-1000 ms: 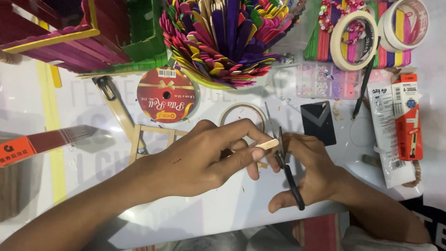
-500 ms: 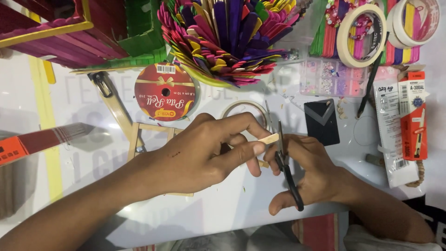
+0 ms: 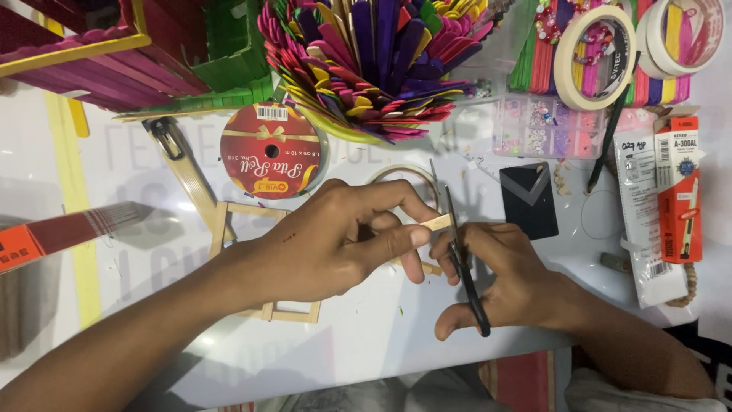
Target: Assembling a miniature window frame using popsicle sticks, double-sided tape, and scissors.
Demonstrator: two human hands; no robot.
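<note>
My left hand pinches a plain wooden craft stick between thumb and fingers, its free end pointing right. My right hand grips black-handled scissors, fingers through the loops. The blades stand upright and close around the stick's tip. Under my left hand lies a square frame of plain wooden sticks, partly hidden by the hand and forearm. Both hands meet just above the white table.
A bowl of many coloured craft sticks stands at the back. A red ribbon roll, a masking tape roll, a bead box, a black card, a packaged knife and stick-built boxes surround the hands.
The hands have stayed together at the stick's tip. The view shifted slightly; the scissors' blades look a little more closed on the stick.
</note>
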